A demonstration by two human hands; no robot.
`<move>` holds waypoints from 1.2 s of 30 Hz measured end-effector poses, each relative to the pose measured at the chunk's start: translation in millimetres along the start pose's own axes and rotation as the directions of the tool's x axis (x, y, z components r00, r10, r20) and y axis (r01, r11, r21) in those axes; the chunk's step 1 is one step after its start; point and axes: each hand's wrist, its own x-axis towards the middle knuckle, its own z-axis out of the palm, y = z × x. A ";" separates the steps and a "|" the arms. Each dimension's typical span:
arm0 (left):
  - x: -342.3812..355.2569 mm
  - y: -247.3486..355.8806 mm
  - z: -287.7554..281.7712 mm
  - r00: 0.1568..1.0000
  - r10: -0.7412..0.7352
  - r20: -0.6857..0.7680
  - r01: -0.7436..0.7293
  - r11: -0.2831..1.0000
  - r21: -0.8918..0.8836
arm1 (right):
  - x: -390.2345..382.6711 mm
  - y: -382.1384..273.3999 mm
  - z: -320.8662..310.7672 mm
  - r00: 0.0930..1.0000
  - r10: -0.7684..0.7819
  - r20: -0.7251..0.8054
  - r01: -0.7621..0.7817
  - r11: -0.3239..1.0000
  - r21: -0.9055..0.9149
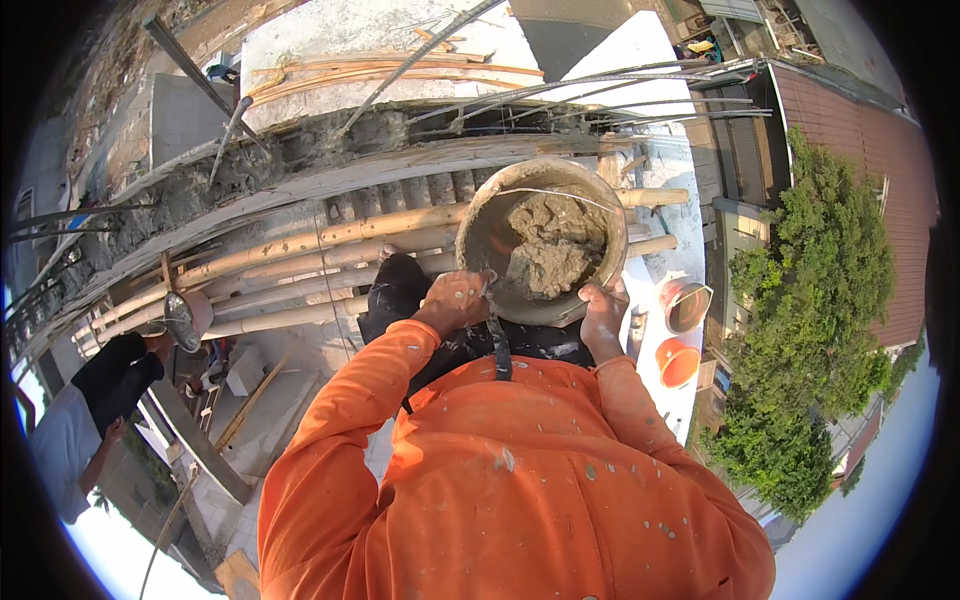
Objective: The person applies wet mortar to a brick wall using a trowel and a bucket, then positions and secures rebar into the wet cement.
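In front of my waist, a round bucket (470,240) caked with cement holds a heap of wet grey mortar (555,245). A thin wire handle (560,193) crosses its far side. My left hand (455,300) is closed on the near left rim. The near right rim is gripped by my right hand (604,318), its thumb over the edge. Both orange sleeves are spattered. A dark strap-like piece (500,350) hangs beside my left hand; what it belongs to is unclear.
Bamboo poles (330,240) run beneath me alongside a rough concrete beam (300,165) with protruding steel bars (600,80). An orange bucket (678,362) and another mortar-stained bucket (685,306) stand at right. Left, another person (75,440) is near a bucket (190,318).
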 end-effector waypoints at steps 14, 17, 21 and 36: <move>-123.5 -194.2 -104.5 0.852 -0.216 -0.477 0.253 0.967 0.013 | 18.9 26.4 -7.8 0.991 -0.050 -0.122 0.061 0.994 0.094; -113.4 -241.5 -143.7 0.886 -0.027 -0.463 0.115 0.980 0.162 | 3.5 24.1 0.7 0.986 -0.013 -0.164 0.022 0.999 0.048; -85.7 -303.7 -185.6 0.953 -0.150 -0.264 0.124 0.986 -0.112 | -21.4 19.2 19.1 0.963 0.013 -0.269 -0.022 0.999 -0.028; -111.4 -322.6 -145.5 0.889 -0.212 -0.406 0.038 0.918 -0.395 | -35.6 18.2 49.9 0.964 0.101 -0.247 -0.143 0.977 -0.156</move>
